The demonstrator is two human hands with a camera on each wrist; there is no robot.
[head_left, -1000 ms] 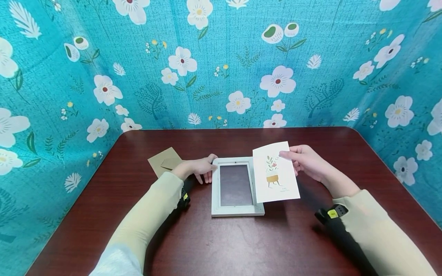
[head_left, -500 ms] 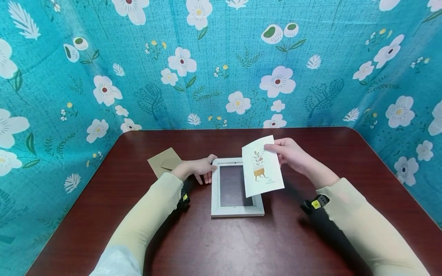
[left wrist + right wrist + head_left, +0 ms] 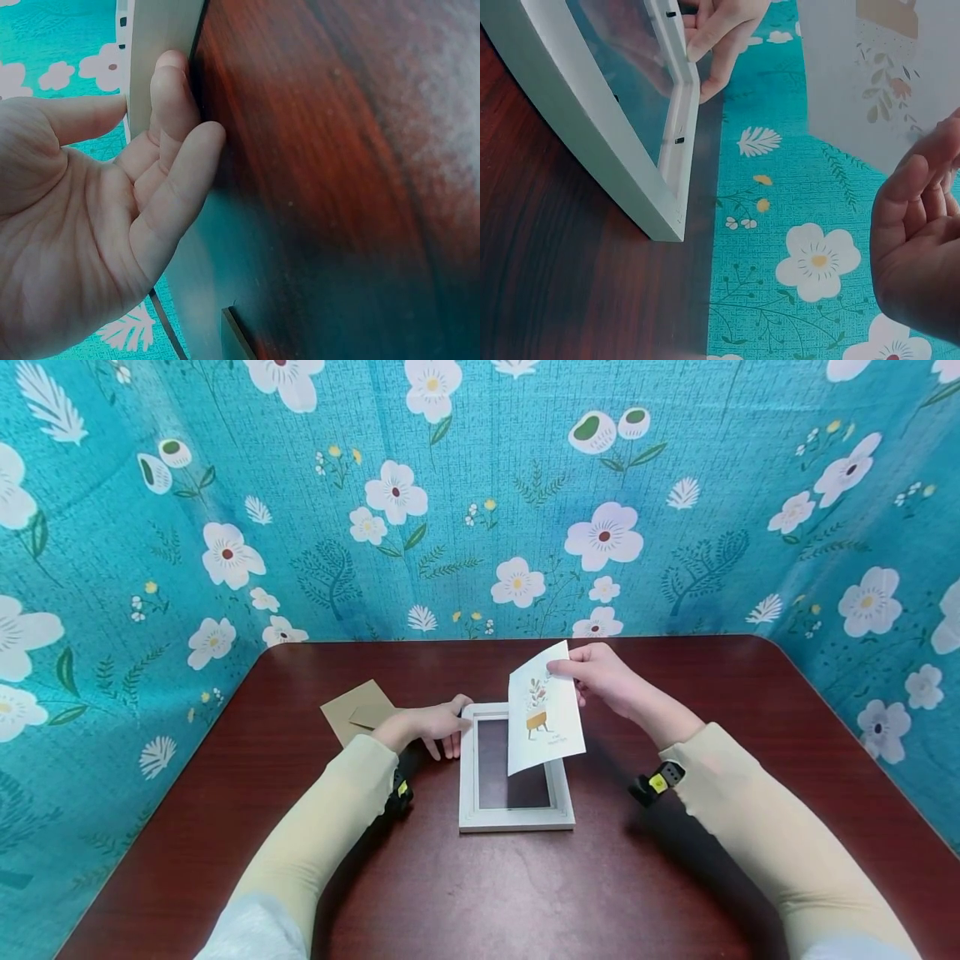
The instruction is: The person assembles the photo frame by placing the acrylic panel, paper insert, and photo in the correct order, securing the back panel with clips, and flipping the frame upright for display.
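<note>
A white picture frame (image 3: 517, 819) lies on the table with its recessed side up and a clear pane inside. My left hand (image 3: 435, 723) holds its left edge, thumb on top and fingers against the side, as the left wrist view shows on the frame's rim (image 3: 161, 45). Between thumb and fingers my right hand (image 3: 603, 677) pinches a white card (image 3: 551, 714) by its upper right edge. Leaves, a flower and an orange pot are printed on the card. It is tilted in the air above the frame, covering part of the opening.
A brown backing board (image 3: 358, 703) with a raised flap lies left of the frame, partly behind my left hand. The dark red-brown table (image 3: 510, 893) meets a turquoise floral cloth (image 3: 480, 527) at the back and sides.
My right hand has carried the card leftward and somewhat up, from the frame's right side to over its opening, tilting it more. The left hand and frame have stayed put.
</note>
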